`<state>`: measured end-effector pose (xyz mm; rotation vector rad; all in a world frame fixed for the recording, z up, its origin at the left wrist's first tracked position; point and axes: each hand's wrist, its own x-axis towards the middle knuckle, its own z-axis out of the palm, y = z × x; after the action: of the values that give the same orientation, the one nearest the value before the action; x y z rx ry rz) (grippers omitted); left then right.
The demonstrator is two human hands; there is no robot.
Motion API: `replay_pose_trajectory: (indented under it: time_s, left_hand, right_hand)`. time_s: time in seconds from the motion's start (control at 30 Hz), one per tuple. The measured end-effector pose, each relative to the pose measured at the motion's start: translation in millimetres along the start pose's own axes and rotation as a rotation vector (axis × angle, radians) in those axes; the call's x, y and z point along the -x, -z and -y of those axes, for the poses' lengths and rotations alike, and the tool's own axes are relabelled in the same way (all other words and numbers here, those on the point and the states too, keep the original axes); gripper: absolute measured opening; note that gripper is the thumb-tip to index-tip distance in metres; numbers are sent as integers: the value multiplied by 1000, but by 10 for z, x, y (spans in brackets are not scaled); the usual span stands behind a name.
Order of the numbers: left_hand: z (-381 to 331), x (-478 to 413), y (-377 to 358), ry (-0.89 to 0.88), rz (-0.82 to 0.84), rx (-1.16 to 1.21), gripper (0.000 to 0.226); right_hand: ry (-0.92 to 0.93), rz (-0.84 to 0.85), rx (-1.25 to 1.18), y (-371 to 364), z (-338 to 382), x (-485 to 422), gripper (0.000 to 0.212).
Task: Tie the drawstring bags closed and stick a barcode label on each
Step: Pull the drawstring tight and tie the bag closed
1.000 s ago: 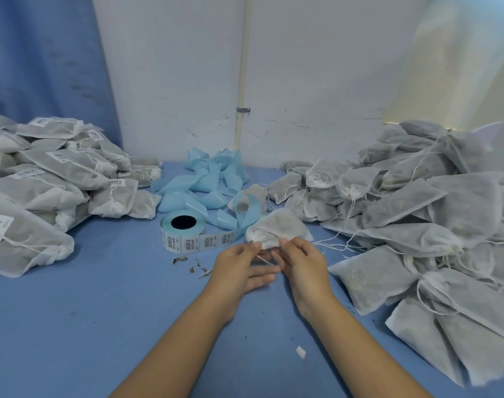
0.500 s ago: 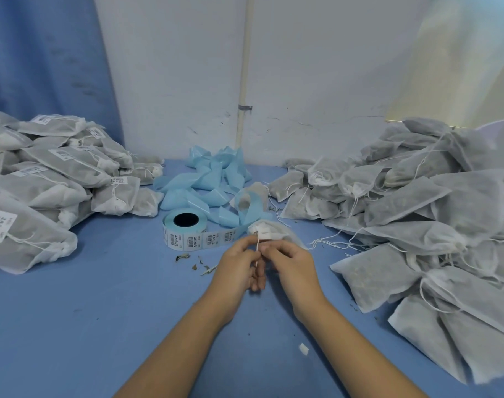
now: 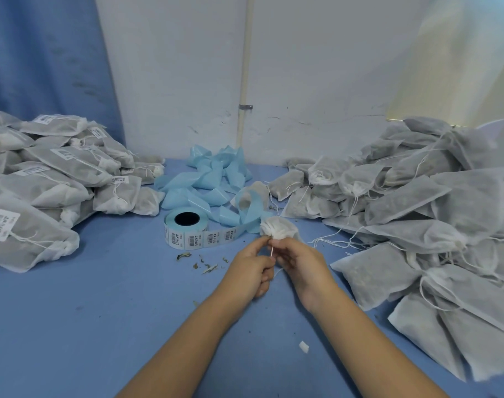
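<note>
Head view, slipping risk: the string (image 3: 271, 252) is showing only as a short thin length between the two hands, so a pinch could be sliding off before a knot is biting, and the gathered neck would be loosening.
Head view, spilling risk: the bag (image 3: 281, 228) is lying on the blue worktop (image 3: 101, 311) with its puckered neck facing near. A hard tug could be tearing the thin cloth and adding to the dry crumbs (image 3: 206, 266) lying just left of the hands.
Head view, tangling risk: the unlabelled pile (image 3: 417, 214) is crowding in on the right with loose cords trailing towards the bag, so a finger could be hooking the wrong cord.
Head view, labelling risk: this bag is showing no barcode, so it could be getting tossed onto the labelled pile (image 3: 44, 182) at far left unmarked.
Left hand (image 3: 252, 268): thumb and forefinger are pressing together on the string right at the bag's neck, while the other fingers (image 3: 266, 275) are curling into the palm.
Right hand (image 3: 299, 259): its fingers (image 3: 284, 255) are bending inward and pinching the same string, touching the left hand's fingertips. The exact loop is too small to tell.
Bag's place: centre of the worktop, just beyond the fingertips, with the label roll (image 3: 186, 226) near on its left.
</note>
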<state>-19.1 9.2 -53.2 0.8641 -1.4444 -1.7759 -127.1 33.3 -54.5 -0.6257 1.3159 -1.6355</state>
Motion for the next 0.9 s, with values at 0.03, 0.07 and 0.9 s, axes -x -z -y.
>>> replay_pose_trajectory:
  time_s: [0.03,0.07,0.9]
  left_hand:
    - [-3,0,-6,0,6,3,45]
    - [-1,-6,-9,-2,10,1,44]
    - [170,-35,242,-566,-301,-951,14]
  right_hand:
    - [-16,-4,-30,5,8,-5,9]
    - [-27,-8,-53,9,15,-10,10]
    - [643,-128,1300,92,-45,61,15]
